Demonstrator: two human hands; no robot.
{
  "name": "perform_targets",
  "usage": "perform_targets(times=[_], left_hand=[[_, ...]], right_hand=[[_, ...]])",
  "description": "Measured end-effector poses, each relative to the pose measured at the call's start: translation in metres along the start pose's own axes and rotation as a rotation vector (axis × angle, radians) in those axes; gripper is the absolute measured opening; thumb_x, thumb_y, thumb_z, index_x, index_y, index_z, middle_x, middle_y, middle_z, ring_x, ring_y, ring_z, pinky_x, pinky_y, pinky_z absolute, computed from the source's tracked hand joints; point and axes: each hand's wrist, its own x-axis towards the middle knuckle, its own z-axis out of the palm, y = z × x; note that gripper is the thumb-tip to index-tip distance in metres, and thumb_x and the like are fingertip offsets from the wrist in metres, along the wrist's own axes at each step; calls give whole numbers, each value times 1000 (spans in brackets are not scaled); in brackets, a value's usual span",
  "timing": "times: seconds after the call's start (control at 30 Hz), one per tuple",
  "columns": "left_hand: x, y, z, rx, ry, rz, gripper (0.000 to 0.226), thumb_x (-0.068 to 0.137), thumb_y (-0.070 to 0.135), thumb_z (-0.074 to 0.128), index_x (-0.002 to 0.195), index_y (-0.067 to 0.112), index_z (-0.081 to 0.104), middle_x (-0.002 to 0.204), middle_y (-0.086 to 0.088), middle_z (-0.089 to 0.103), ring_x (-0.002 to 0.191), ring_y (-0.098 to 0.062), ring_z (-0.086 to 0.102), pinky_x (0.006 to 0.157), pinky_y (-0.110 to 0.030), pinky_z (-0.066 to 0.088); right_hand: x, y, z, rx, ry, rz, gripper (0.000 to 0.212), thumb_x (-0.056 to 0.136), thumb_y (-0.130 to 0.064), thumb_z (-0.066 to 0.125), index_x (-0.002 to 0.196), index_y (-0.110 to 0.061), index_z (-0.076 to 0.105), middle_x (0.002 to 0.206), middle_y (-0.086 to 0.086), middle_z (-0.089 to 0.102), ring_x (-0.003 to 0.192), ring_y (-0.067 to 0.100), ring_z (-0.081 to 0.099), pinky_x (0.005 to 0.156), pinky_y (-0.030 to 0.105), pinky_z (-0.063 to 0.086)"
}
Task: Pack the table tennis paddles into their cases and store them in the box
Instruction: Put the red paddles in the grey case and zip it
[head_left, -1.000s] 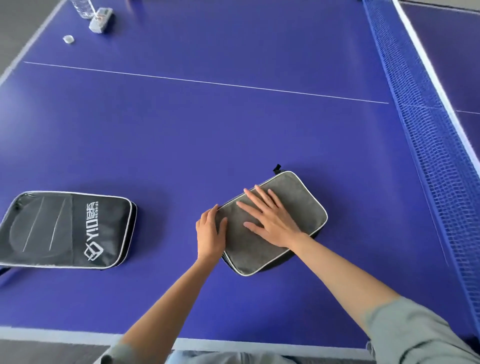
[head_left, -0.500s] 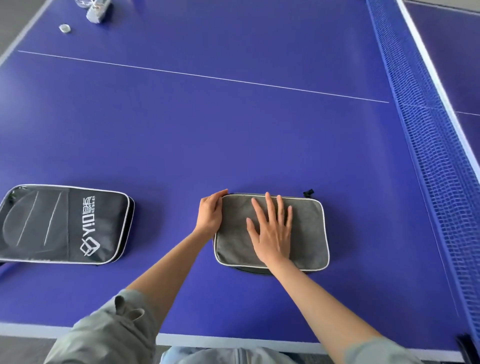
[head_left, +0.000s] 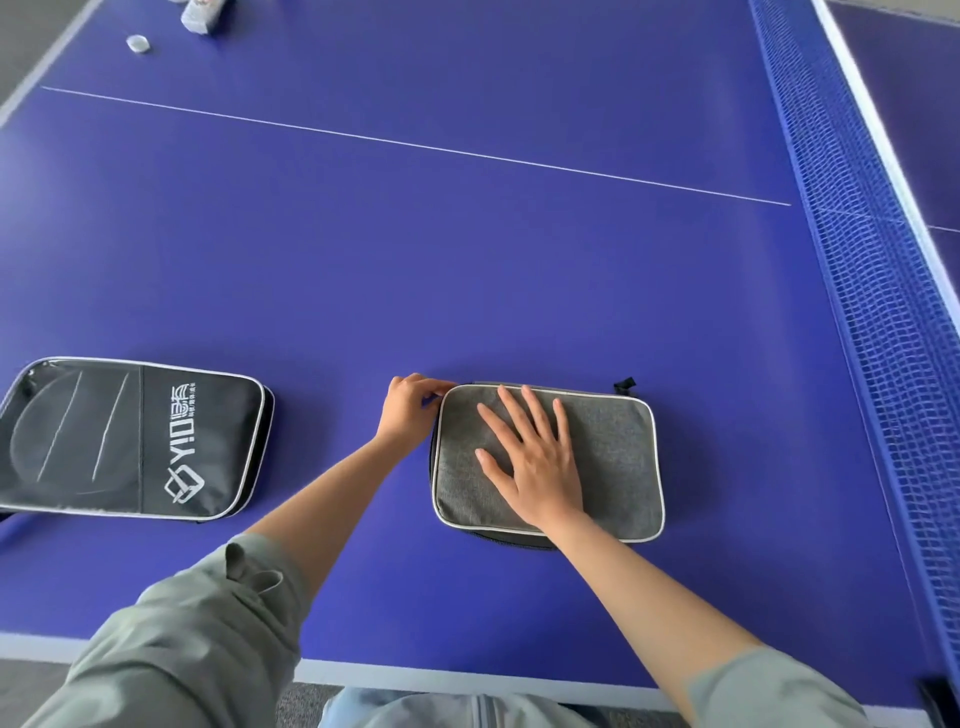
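With the right hand (head_left: 537, 462) pressing flat on the grey case (head_left: 608, 447) at 6 o'clock on the table (head_left: 467, 260), the left hand (head_left: 410, 408) pinches its 10 o'clock corner; a slipped pinch likely leaves the zipper unclosed.

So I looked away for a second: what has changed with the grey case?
The grey case was turned from slanted to square with the table edge. The left hand slid to its far left corner. The right hand stays flat on top; the black case is unmoved.
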Motion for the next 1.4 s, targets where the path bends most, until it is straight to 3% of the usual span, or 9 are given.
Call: perform_targets(times=[0.2,0.33,0.43,0.57,0.73,0.9,1.0,1.13,1.4], left_hand=[[-2,-3,-3,49,18,111,19,89,8,60,101,13,73,96,-11,60,84,-24,57,76,-32,46],[6,2,-5,-3,37,8,13,88,9,62,89,12,74,91,-6,68,79,-21,63,73,-32,50],[11,8,-6,88,18,-24,16,92,14,56,90,12,72,91,-7,71,84,-26,64,73,-33,49],[15,9,-8,200,-51,30,15,93,4,50,95,2,65,98,-13,67,87,-34,62,73,-42,51],[15,3,-12,145,-96,194,22,88,-5,56,100,4,71,99,-14,64,82,-28,63,75,-32,48],[20,5,-11,90,-104,197,15,87,-1,60,95,3,72,96,-15,65,80,-27,61,77,-27,44],[32,6,-17,138,-253,200,12,88,1,59,94,-1,70,95,-15,70,87,-31,62,75,-19,39],[49,12,-27,246,-429,169,14,89,5,58,99,3,68,100,-10,70,96,-23,62,78,-17,40],[65,18,-34,359,-547,189,16,88,3,58,100,7,67,95,-8,68,86,-18,57,83,-32,48]], right_hand=[[0,0,-1,2,3,2,55,95,-59,21,146,-39,22,158,-7,18,148,19,8,118,52,10],[0,0,0,3,3,-1,54,95,-59,22,146,-39,23,158,-7,18,148,19,8,118,52,10],[1,-1,-1,5,6,3,54,95,-58,22,145,-39,25,157,-6,21,147,18,9,118,52,10],[0,0,-2,2,5,5,54,96,-58,23,146,-38,25,158,-6,20,148,18,9,118,52,10],[0,-2,-3,7,2,8,53,96,-57,23,145,-38,26,157,-6,22,147,19,10,118,52,10],[0,-2,-5,13,16,5,53,96,-55,25,145,-37,28,157,-6,23,147,19,12,119,51,10],[0,-3,-4,18,28,2,52,96,-54,27,145,-37,29,156,-5,25,147,19,14,119,51,10],[0,-2,-4,19,32,1,52,96,-54,27,145,-37,28,156,-5,25,147,19,14,119,51,11],[0,-2,-1,26,50,-3,51,96,-53,29,144,-36,31,156,-5,27,147,19,15,119,51,11]])
